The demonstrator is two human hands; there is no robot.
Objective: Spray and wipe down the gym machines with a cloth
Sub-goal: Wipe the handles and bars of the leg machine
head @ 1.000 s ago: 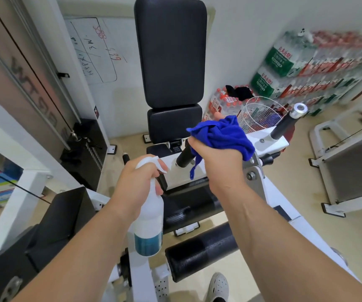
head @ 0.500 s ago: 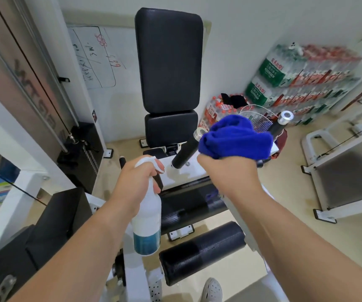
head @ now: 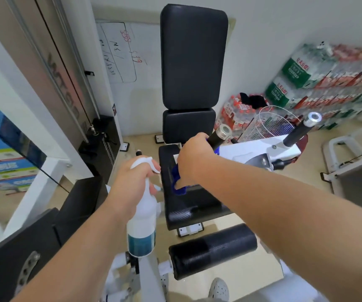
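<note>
A white gym machine stands in front of me with a tall black back pad (head: pixel 194 57), a black seat (head: pixel 186 197) and a black roller pad (head: pixel 212 250). My left hand (head: pixel 132 184) grips a white spray bottle (head: pixel 141 223) with blue liquid, to the left of the seat. My right hand (head: pixel 194 155) holds a blue cloth (head: pixel 177 182) wrapped around the near black handle (head: pixel 219 135); most of the cloth is hidden under the hand, a loop hangs below. A second handle (head: pixel 300 130) sticks up further right.
A weight stack tower (head: pixel 97 136) stands at left with a whiteboard (head: pixel 119 51) behind it. A white wire basket (head: pixel 271 125) and stacked packs of bottled water (head: pixel 328 83) fill the right corner. Another white frame (head: pixel 350 162) stands at far right. My shoe (head: pixel 219 288) shows below.
My right hand has dropped from above the machine and closed the blue cloth around the near handle. The left hand keeps the spray bottle in the same place.
</note>
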